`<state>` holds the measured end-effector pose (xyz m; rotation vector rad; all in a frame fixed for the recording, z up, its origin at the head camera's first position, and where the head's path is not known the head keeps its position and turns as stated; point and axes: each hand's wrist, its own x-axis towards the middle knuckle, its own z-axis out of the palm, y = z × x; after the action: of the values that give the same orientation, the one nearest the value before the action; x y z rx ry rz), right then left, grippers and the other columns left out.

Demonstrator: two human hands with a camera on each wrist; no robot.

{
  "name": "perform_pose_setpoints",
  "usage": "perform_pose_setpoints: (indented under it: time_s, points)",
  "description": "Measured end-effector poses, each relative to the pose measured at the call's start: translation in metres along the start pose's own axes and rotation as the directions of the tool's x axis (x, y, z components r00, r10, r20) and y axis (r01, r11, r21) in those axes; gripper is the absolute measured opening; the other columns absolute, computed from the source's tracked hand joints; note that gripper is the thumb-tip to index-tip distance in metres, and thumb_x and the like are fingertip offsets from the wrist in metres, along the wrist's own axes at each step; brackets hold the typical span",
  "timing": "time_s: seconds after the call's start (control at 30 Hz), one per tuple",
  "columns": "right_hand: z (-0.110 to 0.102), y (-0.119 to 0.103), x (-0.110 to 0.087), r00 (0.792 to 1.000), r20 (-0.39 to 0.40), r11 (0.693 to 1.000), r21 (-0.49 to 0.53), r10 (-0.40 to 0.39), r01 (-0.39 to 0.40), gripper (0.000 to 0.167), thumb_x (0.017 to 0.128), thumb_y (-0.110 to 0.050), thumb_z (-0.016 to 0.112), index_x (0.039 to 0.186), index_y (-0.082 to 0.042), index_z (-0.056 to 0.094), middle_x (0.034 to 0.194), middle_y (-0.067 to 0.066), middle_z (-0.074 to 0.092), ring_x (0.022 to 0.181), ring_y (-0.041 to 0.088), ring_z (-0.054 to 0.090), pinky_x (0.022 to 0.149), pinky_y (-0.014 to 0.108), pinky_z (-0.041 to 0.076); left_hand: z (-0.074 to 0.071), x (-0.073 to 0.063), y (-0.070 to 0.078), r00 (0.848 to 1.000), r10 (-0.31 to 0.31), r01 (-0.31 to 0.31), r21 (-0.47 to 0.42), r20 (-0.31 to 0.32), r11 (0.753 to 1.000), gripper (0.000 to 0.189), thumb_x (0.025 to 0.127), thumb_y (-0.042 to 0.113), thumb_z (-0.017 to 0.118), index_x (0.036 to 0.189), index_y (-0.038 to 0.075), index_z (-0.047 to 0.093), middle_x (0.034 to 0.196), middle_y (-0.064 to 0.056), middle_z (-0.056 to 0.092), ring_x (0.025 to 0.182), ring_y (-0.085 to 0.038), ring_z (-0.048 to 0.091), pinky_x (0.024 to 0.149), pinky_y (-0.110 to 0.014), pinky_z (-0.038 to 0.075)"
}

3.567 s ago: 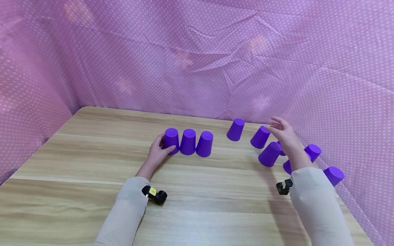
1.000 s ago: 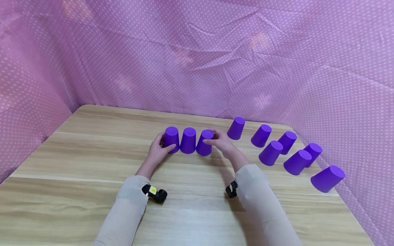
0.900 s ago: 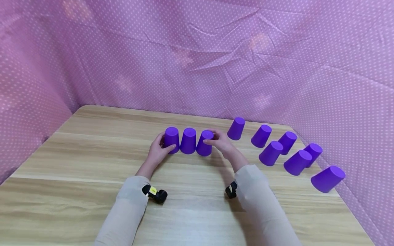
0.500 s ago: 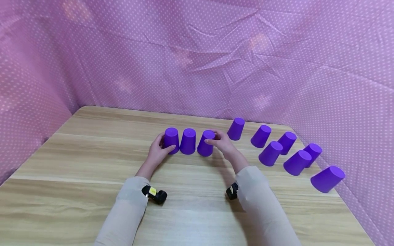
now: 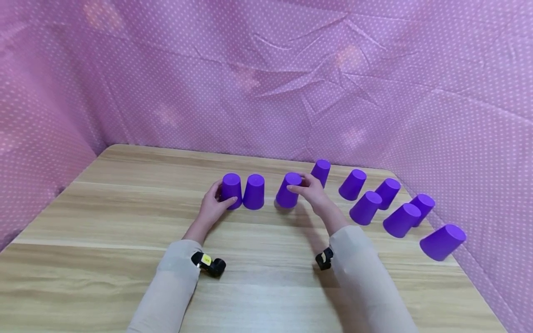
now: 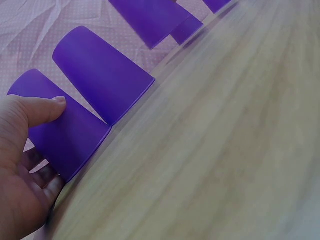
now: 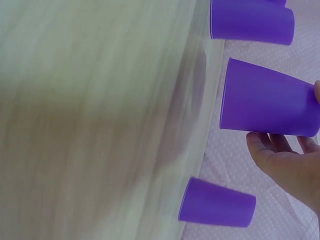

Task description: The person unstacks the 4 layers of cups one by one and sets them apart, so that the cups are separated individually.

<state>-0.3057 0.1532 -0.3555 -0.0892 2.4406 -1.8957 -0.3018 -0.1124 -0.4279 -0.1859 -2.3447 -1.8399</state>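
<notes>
Upside-down purple cups stand on a wood-grain table. My left hand point(image 5: 213, 207) holds the leftmost cup point(image 5: 231, 190), thumb across its near side, fingers around the far side; its rim sits on the table in the left wrist view. Right beside it stands a second cup point(image 5: 254, 193), touched by neither hand. My right hand point(image 5: 315, 193) grips another cup point(image 5: 287, 196) between thumb and fingers. That cup point(image 7: 270, 100) hangs slightly above the tabletop, a gap under its rim in the right wrist view and a shadow below it.
Several more upside-down cups are spread over the right side; one cup point(image 5: 322, 171) stands just behind my right hand, another point(image 5: 443, 243) nearest the right edge. Pink dotted cloth point(image 5: 266, 83) hangs around the table point(image 5: 258, 286).
My right hand came from the right-hand cups to the third cup in the row, gripped it, and has lifted it slightly and shifted it right. My left hand has stayed in place.
</notes>
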Motion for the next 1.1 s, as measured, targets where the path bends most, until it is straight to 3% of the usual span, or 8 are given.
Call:
perform_pose_setpoints:
  time_s: [0.3,0.7,0.97,1.1]
  points:
    - [-0.030,0.005,-0.005,1.000,-0.008,1.000,0.004,-0.008,0.008,0.052,0.079,-0.009,0.061,0.124,0.000,0.038,0.114,0.019,0.045,0.106,0.028,0.042,0.094,0.038,0.032,0.001,-0.001,0.001,1.000,-0.009,0.009,-0.002,-0.004,1.000,0.065,0.077,0.010,0.064,0.132,0.005,0.030,0.128,-0.019,0.037,0.117,-0.030,0.033,0.097,-0.038,0.027]
    - [-0.062,0.008,-0.016,0.997,-0.045,0.998,0.031,-0.059,0.060,0.051,0.074,-0.016,0.068,0.118,-0.002,0.046,0.116,0.020,0.047,0.105,0.025,0.045,0.093,0.034,0.035,0.000,0.000,-0.001,1.000,0.001,-0.001,0.001,-0.012,1.000,0.065,0.077,0.009,0.064,0.132,0.004,0.029,0.127,-0.021,0.037,0.117,-0.031,0.033,0.098,-0.039,0.026]
    - [-0.081,0.015,-0.015,0.995,-0.099,0.995,0.093,0.035,-0.026,0.057,0.078,-0.007,0.062,0.126,0.003,0.034,0.116,0.016,0.044,0.101,0.017,0.047,0.094,0.031,0.034,0.002,0.000,-0.001,1.000,0.002,-0.002,0.005,-0.007,1.000,0.065,0.077,0.009,0.063,0.132,0.004,0.029,0.128,-0.021,0.036,0.118,-0.030,0.032,0.098,-0.038,0.025]
    - [-0.089,0.021,-0.016,0.994,-0.107,0.997,0.075,0.038,-0.030,0.058,0.079,-0.008,0.061,0.128,0.003,0.032,0.115,0.015,0.043,0.097,0.014,0.047,0.094,0.031,0.033,0.002,0.000,0.001,1.000,0.002,-0.002,0.002,-0.009,1.000,0.065,0.077,0.009,0.064,0.132,0.004,0.030,0.127,-0.021,0.037,0.117,-0.030,0.033,0.098,-0.038,0.026]
